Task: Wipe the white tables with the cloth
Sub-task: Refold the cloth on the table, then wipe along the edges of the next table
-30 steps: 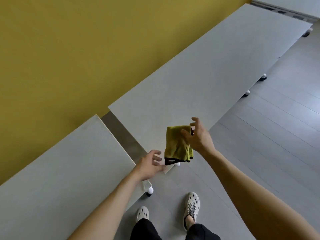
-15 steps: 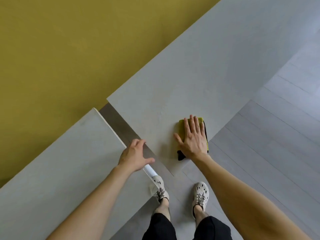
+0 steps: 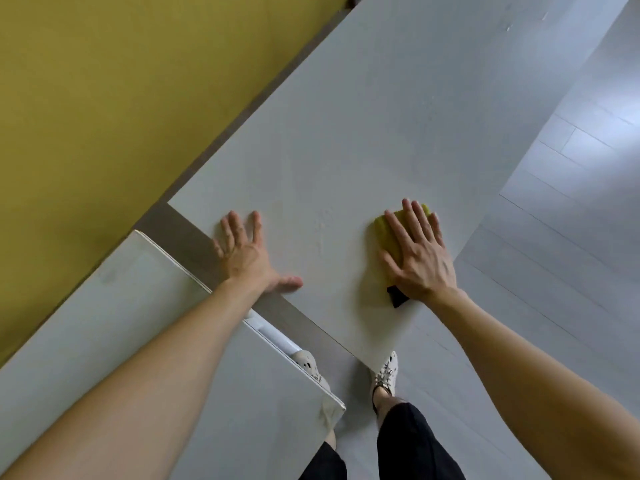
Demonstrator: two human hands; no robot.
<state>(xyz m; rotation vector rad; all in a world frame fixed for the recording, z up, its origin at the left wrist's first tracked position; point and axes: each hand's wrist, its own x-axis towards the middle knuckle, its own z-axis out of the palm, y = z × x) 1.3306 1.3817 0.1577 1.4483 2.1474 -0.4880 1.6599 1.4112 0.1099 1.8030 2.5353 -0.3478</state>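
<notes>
Press apparently soft, light folded cloth at its centre, near right edge of surface, under flat, straight-fingered right hand; brace with left hand, spread flat, holding nothing.

Black trousers, 2 white perforated shoes, bare forearms.

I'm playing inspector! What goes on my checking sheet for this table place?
Surface: white table with faint smudges; second white table beside it, with a gap between them.
Job's things: yellow-green cloth lying on the white table near its front edge.
Clutter: nothing seen.
Hands: left hand flat on the white table; right hand pressing flat on the cloth.
Cables: nothing seen.
Surroundings: yellow wall, grey floor, the person's pale shoes.
</notes>
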